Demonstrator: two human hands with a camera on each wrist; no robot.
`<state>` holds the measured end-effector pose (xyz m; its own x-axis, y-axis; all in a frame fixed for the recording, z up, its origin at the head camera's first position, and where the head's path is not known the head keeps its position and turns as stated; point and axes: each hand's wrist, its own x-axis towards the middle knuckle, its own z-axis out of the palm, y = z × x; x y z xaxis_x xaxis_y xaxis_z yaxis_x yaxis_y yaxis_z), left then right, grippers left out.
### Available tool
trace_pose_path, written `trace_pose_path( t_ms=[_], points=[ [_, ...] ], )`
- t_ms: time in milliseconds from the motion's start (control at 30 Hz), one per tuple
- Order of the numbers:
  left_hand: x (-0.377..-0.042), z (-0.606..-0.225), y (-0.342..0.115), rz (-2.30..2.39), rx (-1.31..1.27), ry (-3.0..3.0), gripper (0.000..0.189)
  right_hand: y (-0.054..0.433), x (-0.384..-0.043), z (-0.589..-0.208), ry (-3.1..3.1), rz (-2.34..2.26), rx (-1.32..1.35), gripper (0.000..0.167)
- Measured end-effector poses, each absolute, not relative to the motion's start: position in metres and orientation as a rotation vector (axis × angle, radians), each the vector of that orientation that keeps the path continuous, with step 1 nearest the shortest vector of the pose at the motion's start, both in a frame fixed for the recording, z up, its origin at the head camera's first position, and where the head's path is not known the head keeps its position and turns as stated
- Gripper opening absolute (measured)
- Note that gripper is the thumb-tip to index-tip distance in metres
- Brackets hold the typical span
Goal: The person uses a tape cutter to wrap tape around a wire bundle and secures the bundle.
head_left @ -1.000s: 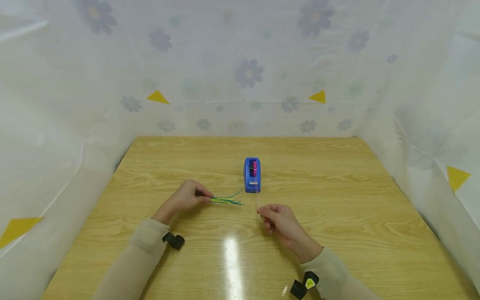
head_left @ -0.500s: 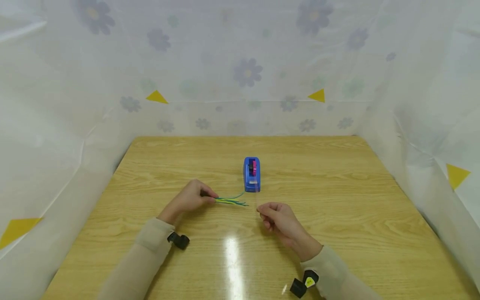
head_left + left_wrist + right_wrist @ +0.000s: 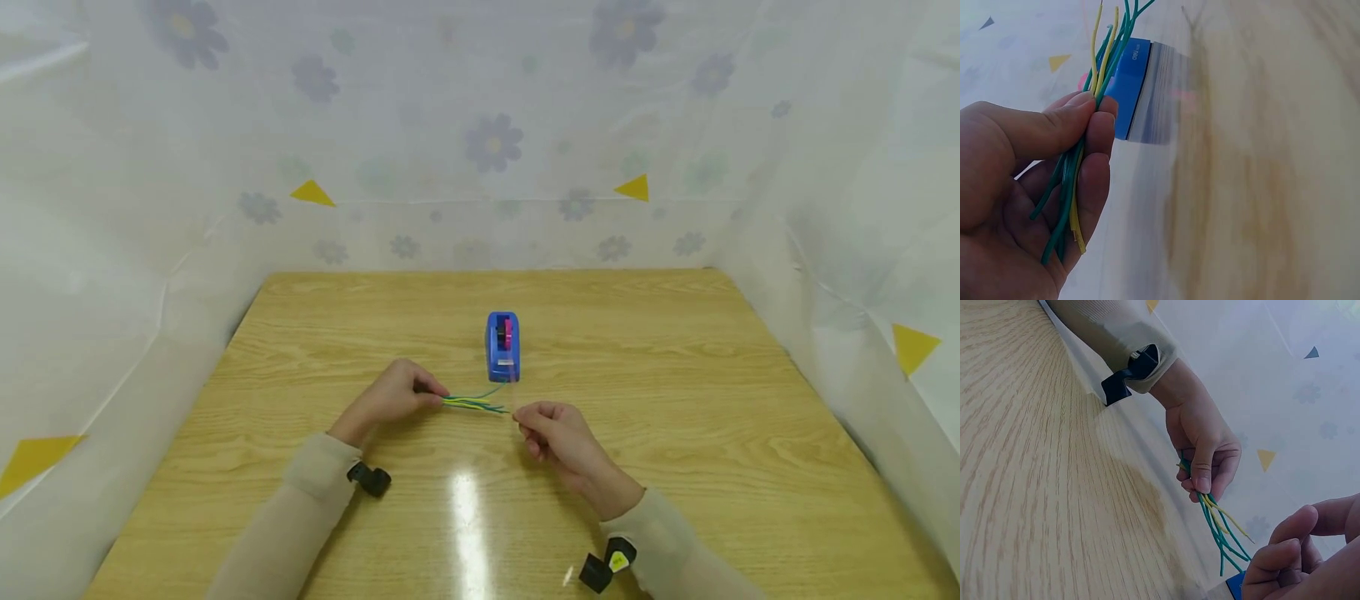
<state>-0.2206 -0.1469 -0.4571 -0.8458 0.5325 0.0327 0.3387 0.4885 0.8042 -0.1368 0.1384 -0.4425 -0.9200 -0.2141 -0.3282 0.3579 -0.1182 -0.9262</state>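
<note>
A bundle of thin green and yellow wires point(image 3: 472, 403) is pinched between the thumb and fingers of my left hand point(image 3: 393, 393). Their loose ends fan out to the right; in the left wrist view the other ends of the wires point(image 3: 1071, 187) lie over the palm. A blue tape dispenser point(image 3: 492, 354) with a pink-cored roll stands just beyond the hands. From it a faint clear strip of tape point(image 3: 514, 393) stretches toward me, its end pinched by my right hand point(image 3: 562, 442). The wire tips reach close to that strip; whether they touch it I cannot tell.
Everything is over a wood-grain table point(image 3: 637, 350). White flower-printed sheeting point(image 3: 420, 133) encloses the back and sides, with yellow triangles point(image 3: 633, 188) on it. A black camera mount point(image 3: 370, 479) sits at the left cuff, another point(image 3: 607, 567) at the right.
My left hand has moved right with the wires, bringing their tips up to the tape strip by the right fingers. The right hand and dispenser have stayed nearly in place.
</note>
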Motion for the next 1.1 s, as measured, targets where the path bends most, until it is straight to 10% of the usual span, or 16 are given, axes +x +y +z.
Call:
trace_pose_path(
  t_ms=[1100],
  points=[
    [-0.214,-0.459,-0.106,1.321,0.687,2.534,0.009,0.129,-0.134,-0.441,1.804,-2.087,0.147,0.018]
  ],
)
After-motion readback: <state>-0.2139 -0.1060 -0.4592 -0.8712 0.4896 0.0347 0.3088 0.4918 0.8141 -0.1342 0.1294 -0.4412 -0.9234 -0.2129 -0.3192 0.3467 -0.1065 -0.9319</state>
